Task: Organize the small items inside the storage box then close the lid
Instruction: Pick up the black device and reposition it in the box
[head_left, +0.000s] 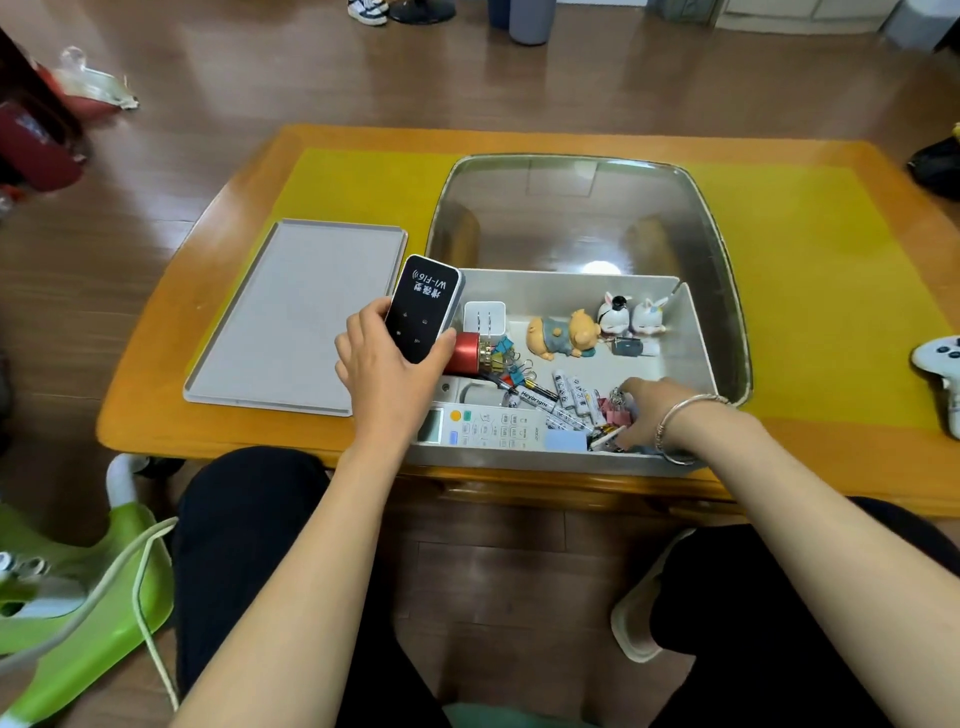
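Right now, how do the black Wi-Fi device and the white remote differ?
The black Wi-Fi device is gripped in the left hand, above the box's left edge; the white remote lies flat inside, along the near wall. The device has a dark, smooth face; the remote shows many buttons. Both are slim and oblong.

Home living room: low wooden table (156, 415), wood floor (311, 78).

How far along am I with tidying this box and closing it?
Early. Done: the figurines stand together in the far corner. In hand: your left hand holds the black WiFi device, your right hand reaches among the binder clips. Left: batteries and remote lie loose; the lid rests beside the storage box.
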